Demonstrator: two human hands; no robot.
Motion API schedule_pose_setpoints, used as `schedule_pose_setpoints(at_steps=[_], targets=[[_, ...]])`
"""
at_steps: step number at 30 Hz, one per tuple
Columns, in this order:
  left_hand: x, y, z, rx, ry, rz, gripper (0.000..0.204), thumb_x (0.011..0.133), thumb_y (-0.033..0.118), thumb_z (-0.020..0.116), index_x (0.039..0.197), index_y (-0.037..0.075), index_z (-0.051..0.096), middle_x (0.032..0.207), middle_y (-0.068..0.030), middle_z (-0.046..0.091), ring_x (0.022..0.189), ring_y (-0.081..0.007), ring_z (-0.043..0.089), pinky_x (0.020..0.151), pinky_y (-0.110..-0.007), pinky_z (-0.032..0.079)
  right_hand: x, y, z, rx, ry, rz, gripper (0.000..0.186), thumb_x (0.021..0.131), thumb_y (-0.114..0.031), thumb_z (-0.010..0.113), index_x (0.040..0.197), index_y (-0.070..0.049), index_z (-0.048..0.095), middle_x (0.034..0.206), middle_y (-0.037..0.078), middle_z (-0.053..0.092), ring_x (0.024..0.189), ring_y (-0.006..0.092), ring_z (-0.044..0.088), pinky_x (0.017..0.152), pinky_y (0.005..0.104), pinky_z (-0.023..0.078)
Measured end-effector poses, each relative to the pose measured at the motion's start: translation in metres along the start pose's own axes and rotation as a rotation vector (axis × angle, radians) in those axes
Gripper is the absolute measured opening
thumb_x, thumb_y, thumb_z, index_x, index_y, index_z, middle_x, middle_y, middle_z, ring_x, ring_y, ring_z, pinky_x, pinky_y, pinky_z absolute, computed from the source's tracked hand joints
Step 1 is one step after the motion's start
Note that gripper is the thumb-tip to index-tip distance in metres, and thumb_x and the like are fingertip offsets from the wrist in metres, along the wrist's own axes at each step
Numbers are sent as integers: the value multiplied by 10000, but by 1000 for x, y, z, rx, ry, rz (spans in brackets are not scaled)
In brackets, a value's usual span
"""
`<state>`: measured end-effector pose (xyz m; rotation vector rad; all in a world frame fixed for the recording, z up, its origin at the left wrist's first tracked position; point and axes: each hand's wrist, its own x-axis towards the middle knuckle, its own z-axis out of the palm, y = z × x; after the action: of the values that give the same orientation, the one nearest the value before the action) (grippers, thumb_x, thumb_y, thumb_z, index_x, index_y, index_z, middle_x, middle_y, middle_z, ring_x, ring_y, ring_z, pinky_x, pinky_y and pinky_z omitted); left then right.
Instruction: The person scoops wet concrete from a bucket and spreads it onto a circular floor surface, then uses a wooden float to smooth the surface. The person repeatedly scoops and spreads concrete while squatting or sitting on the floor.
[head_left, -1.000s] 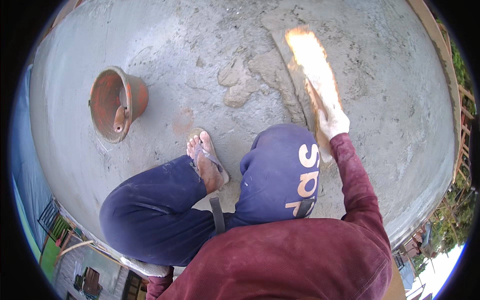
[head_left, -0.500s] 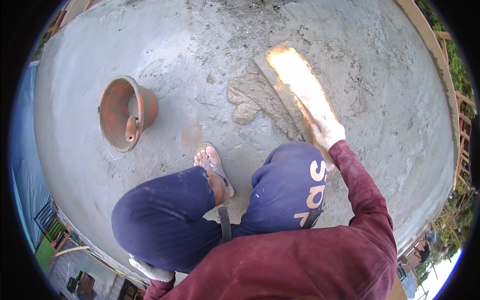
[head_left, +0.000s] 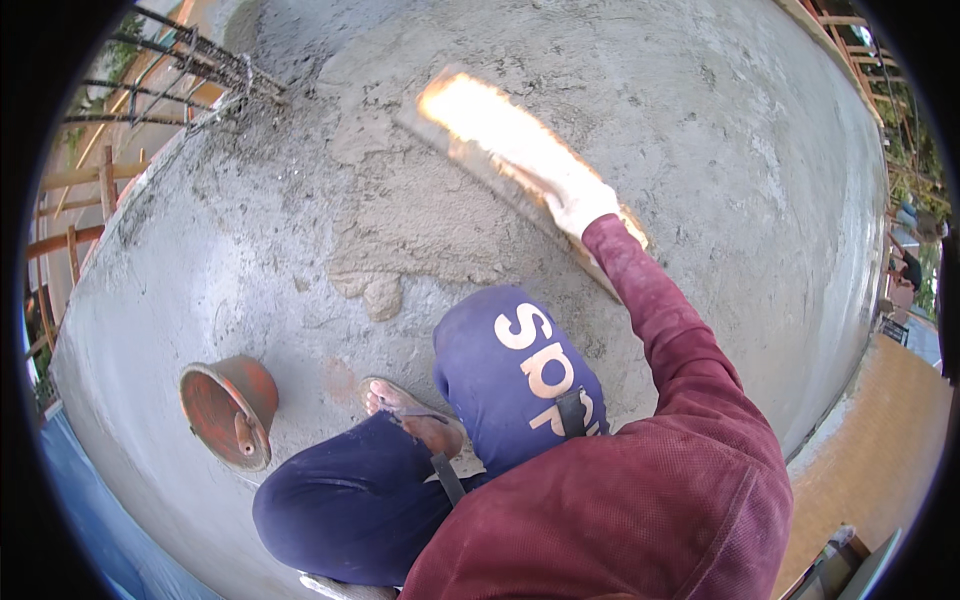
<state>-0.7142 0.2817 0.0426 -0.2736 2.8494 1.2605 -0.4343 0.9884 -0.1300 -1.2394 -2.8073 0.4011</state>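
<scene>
My right hand (head_left: 583, 205), in a white glove, is closed on a long flat plastering float (head_left: 490, 125) whose top glares bright white. The float lies slantwise on the grey floor. Along its left edge spreads a patch of wet mortar (head_left: 430, 215) with a ragged, lumpy lower end. Only a sliver of my left hand (head_left: 345, 586), also gloved, shows beneath my bent left leg at the lower edge; its fingers are hidden.
An orange-brown bucket (head_left: 262, 388), crusted with cement, leans at the left with a wooden-handled tool (head_left: 243, 432) inside. Steel bars (head_left: 200, 65) stick out at the far left corner. My sandalled foot (head_left: 415, 410) rests between bucket and mortar. Blue sheeting (head_left: 100, 520) lines the left edge.
The float, with my right hand on it, has swept over the mortar, which is now spread wider and flatter. The view has turned right, and my left hand shows less.
</scene>
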Motion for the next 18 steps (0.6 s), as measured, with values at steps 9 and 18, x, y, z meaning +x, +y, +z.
schedule_pose_setpoints(at_steps=[9,18], targets=[[8,62,70,-53,-126,10,732,1150,550,365,1662,28,382,1679,-185,424,1518,-281,438,1289,-450,305,-12,19,-11,220,-11,401,756,990,-166,621,1663,-398,367,1553,137,587,1345,370,630,1140,459,529],[20,126,150,-50,-380,98,770,1141,585,348,1670,25,362,1691,-186,407,1532,-289,422,1296,-460,290,90,114,1,104,114,638,678,1010,-262,599,1630,-434,384,1299,147,755,1143,368,747,993,490,590]])
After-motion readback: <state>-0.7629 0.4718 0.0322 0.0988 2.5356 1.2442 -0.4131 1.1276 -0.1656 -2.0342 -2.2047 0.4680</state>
